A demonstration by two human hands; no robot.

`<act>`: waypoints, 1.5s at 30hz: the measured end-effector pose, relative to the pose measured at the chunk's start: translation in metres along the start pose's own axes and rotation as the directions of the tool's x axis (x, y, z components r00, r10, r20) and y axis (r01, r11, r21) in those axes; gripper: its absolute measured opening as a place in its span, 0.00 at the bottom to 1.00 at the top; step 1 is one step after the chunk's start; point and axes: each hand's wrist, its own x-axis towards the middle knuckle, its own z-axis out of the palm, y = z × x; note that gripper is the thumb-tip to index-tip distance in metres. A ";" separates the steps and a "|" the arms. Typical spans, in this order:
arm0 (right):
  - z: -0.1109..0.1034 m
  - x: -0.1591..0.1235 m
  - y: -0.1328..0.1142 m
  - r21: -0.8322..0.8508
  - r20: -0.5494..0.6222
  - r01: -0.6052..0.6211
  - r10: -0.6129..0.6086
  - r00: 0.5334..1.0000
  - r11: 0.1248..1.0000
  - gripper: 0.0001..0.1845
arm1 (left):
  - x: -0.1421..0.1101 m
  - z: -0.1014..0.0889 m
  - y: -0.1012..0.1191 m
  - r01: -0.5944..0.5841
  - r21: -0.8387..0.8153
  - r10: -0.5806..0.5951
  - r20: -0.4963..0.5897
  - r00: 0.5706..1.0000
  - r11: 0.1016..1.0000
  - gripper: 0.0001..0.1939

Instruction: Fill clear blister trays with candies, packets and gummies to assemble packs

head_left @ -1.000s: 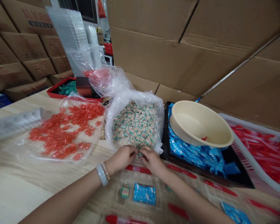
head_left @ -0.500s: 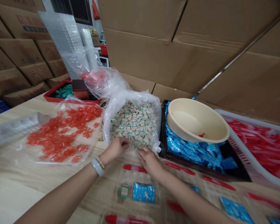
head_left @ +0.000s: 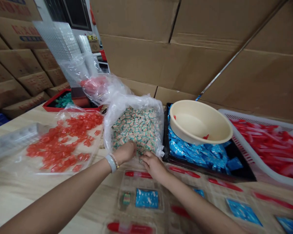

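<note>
An open clear plastic bag [head_left: 117,107] holds a heap of small striped wrapped candies [head_left: 136,125]. My left hand [head_left: 125,152] reaches into the front of the heap, fingers curled among the candies; what they grip is hidden. My right hand [head_left: 151,163] rests at the bag's mouth just right of it, fingers bent down onto the candies. Below my hands lies a clear compartment tray [head_left: 143,185] holding one striped candy [head_left: 126,198], a blue packet [head_left: 146,198] and a red stick [head_left: 138,174].
Loose red candies [head_left: 63,139] lie on plastic at the left. A cream bowl [head_left: 200,122] sits on blue packets in a black tray [head_left: 234,172]. A white basket of red sticks [head_left: 271,143] is at the right. Cardboard boxes [head_left: 185,48] stand behind.
Both hands moved forward from the bag's edge into the striped candies, the left going deeper. The view shifted slightly right and down.
</note>
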 end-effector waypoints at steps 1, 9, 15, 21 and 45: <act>0.001 -0.001 0.000 -0.001 -0.003 -0.001 0.001 1.000 1.000 0.10 | -0.004 -0.001 0.002 -0.005 0.003 0.005 -0.004 1.000 1.000 0.07; 0.000 -0.004 -0.004 -0.074 -0.028 -0.001 -0.001 1.000 0.997 0.14 | -0.034 0.004 0.010 -0.204 -0.025 0.202 -0.066 0.977 0.979 0.11; -0.002 -0.002 -0.009 -0.137 -0.020 -0.046 0.043 0.999 0.990 0.11 | -0.038 0.015 0.015 -0.142 0.003 0.142 -0.120 0.983 0.990 0.10; -0.024 -0.011 -0.027 -0.130 -0.089 -0.115 0.103 0.991 0.985 0.09 | -0.033 0.008 0.031 -0.040 -0.020 0.035 -0.211 0.977 0.999 0.13; -0.128 -0.372 -0.062 0.280 0.060 -0.496 0.501 0.864 0.822 0.06 | -0.245 0.125 0.174 -0.192 -0.172 0.229 0.225 0.947 0.966 0.12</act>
